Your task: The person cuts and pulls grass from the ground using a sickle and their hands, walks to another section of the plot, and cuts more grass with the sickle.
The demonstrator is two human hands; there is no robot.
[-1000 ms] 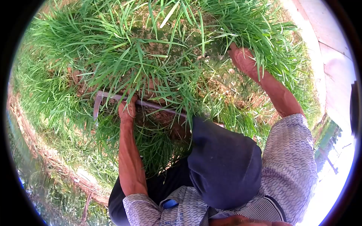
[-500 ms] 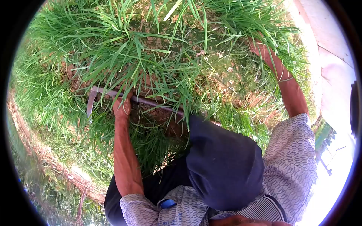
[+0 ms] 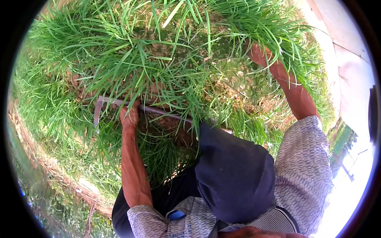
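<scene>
My left hand is closed around a long metal tool with a bent end at its left. The tool lies low among green grass-like plants, over a strip of reddish soil. At the upper right, my right hand reaches into a thick clump of long leaves. Leaves hide its fingers, so whether it grips anything cannot be seen. Other leaves fall across the tool and partly over the fingers of my left hand.
Dark cloth covers a bent knee at the lower centre. A pale paved strip runs along the right edge. Dry stalks form a band at the lower left. More green plants grow at the upper left.
My right hand moved right and toward me, then back left a little, staying among the leaves. My left hand and the tool have shifted slightly left in view.
</scene>
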